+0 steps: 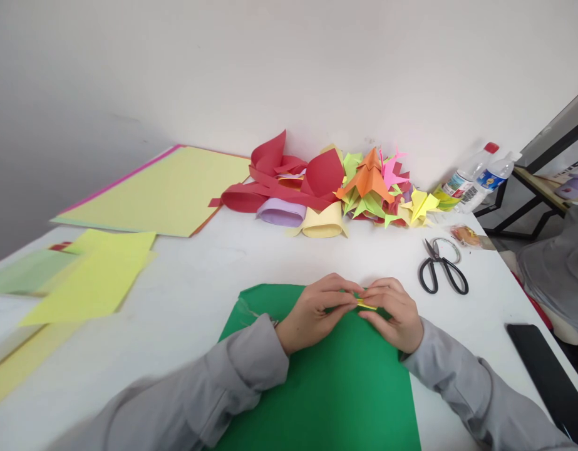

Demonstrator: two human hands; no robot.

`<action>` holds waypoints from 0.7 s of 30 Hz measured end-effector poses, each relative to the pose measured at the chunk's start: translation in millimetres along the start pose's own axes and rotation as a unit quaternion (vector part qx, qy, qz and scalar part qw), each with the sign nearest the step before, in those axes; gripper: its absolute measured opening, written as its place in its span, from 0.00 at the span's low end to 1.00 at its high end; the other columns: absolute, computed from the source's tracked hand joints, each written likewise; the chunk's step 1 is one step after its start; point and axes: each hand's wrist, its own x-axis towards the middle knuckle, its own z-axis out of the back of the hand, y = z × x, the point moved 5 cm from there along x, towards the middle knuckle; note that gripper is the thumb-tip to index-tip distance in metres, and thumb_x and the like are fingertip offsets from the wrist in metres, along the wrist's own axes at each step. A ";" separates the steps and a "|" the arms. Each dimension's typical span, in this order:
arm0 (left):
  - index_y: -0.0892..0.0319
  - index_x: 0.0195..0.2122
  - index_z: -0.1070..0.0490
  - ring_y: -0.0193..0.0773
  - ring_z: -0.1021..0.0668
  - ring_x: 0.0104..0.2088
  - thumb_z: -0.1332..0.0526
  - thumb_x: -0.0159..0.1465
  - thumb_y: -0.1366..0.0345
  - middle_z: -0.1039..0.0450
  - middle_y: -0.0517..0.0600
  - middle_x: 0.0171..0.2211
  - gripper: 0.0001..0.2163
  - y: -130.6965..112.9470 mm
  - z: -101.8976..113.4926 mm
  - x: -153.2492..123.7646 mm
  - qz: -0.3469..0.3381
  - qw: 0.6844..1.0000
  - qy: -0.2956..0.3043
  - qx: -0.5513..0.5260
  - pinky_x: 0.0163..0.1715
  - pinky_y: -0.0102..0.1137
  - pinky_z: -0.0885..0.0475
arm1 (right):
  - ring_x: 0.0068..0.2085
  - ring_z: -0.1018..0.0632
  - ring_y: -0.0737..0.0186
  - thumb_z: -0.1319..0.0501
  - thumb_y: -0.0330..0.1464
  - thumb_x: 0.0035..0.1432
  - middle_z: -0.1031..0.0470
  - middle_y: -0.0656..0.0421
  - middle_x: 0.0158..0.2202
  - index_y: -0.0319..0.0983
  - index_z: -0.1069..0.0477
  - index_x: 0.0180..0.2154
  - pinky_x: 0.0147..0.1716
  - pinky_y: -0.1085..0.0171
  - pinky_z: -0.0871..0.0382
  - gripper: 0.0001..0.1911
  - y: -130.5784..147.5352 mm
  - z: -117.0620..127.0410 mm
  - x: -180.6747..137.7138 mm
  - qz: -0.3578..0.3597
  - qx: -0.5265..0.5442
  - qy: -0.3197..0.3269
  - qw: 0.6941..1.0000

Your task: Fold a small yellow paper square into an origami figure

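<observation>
A plain pale wall (289, 75) backs the smooth white worktop (185, 294). Over a flat green sheet (345, 388), left hand (319, 310) and right hand (394, 313) pinch a slim yellow strip (366, 305), partly finger-hidden, its long axis nearly nine-to-three o'clock. Sharply creased paper shapes (368, 178) sit at its twelve, black-handled scissors (436, 254) toward two.

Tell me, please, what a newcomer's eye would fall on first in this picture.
Probably the large green sheet comes first, spread on the white table beneath the left hand and right hand, which hold a small yellow piece. Next might be the curled red paper and the folded orange paper along the wall, left of the two bottles.
</observation>
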 end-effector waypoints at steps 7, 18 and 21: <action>0.60 0.36 0.25 0.37 0.23 0.37 0.39 0.61 0.76 0.22 0.56 0.39 0.06 2.1 -1.3 -1.8 -0.002 1.000 -0.002 -0.001 0.38 0.33 0.24 | 0.41 0.25 0.57 0.41 0.24 0.59 0.21 0.55 0.34 0.39 0.28 0.37 0.38 0.55 0.27 0.07 4.1 -1.1 0.6 0.028 -0.022 0.010 0.999; 0.60 0.35 0.26 0.37 0.23 0.37 0.40 0.61 0.76 0.22 0.56 0.39 0.06 -0.5 -0.5 -0.1 -0.010 1.000 0.006 0.007 0.37 0.33 0.25 | 0.42 0.25 0.57 0.43 0.23 0.59 0.21 0.56 0.36 0.39 0.28 0.38 0.40 0.55 0.28 0.08 4.3 -1.8 0.2 0.025 -0.016 0.023 0.999; 0.61 0.35 0.26 0.37 0.23 0.36 0.41 0.61 0.76 0.23 0.56 0.40 0.06 -0.1 -1.6 -1.2 -0.013 1.000 0.011 0.009 0.37 0.34 0.25 | 0.41 0.25 0.58 0.44 0.22 0.59 0.21 0.55 0.35 0.39 0.29 0.38 0.39 0.56 0.28 0.09 8.0 -2.2 2.3 0.041 -0.018 0.029 0.999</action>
